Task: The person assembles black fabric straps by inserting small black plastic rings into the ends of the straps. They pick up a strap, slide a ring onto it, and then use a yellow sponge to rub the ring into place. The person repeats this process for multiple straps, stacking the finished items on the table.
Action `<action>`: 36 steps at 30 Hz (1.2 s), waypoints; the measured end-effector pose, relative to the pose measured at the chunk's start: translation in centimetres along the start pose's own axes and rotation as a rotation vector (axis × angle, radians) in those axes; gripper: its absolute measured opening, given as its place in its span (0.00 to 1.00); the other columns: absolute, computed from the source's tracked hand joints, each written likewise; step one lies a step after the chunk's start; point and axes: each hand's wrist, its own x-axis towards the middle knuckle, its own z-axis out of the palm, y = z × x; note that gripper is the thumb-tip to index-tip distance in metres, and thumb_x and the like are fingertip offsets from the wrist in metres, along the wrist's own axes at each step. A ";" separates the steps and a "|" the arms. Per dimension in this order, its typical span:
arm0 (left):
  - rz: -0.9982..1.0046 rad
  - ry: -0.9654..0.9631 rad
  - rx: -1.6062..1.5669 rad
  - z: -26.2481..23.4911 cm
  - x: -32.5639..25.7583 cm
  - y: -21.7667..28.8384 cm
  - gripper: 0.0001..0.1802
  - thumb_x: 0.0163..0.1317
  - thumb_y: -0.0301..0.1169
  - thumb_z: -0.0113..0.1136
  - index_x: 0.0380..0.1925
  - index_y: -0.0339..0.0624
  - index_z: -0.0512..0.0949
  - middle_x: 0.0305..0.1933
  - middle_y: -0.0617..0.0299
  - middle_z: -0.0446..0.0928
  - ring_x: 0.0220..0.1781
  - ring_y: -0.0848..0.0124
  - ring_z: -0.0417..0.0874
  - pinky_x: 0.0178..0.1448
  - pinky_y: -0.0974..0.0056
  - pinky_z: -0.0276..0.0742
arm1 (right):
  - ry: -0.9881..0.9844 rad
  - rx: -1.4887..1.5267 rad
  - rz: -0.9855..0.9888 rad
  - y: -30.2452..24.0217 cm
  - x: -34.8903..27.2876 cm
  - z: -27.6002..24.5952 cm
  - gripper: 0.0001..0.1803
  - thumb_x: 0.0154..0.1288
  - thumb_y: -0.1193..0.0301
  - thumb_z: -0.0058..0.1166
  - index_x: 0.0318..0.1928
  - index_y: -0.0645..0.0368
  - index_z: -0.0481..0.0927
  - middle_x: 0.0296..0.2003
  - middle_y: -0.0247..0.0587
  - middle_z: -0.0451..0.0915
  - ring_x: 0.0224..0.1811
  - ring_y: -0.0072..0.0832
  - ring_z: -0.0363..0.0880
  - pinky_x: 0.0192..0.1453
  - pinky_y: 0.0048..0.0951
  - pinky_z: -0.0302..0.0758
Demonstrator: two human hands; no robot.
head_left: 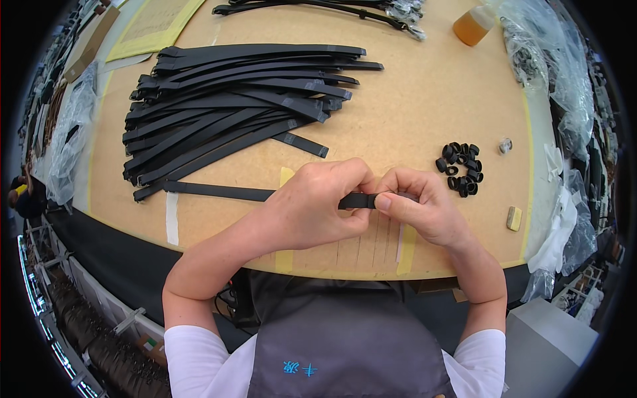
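A single black belt point(219, 190) lies crosswise near the front of the table, its right end raised between my hands. My left hand point(318, 202) is closed round it, with thumb and fingertips curled at the strap. From the right, my right hand point(424, 209) pinches the belt's end between thumb and forefinger. A narrow band seems to cross the strap beside my right thumb; whether it is a separate loop I cannot tell. Right of my right hand sits a cluster of small black belt loops point(462, 159). Behind my left hand, many similar belts point(225, 106) lie in an overlapping heap.
The tan table point(411, 106) carries yellow tape strips. An orange-liquid container point(474, 26) stands at the far right. Further belts point(318, 8) lie at the back. A small yellowish block point(513, 219) and a small clear roll point(505, 146) lie right, near crumpled plastic bags point(574, 99).
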 end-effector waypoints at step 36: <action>0.077 -0.050 -0.091 0.8 -0.8 -0.4 0.11 0.53 0.22 0.68 0.36 0.38 0.79 0.30 0.57 0.79 0.31 0.60 0.83 0.34 0.60 0.78 | 0.095 -0.076 -0.108 1.6 -0.3 1.2 0.09 0.65 0.70 0.58 0.31 0.60 0.75 0.26 0.23 0.72 0.29 0.09 0.63 0.30 0.20 0.60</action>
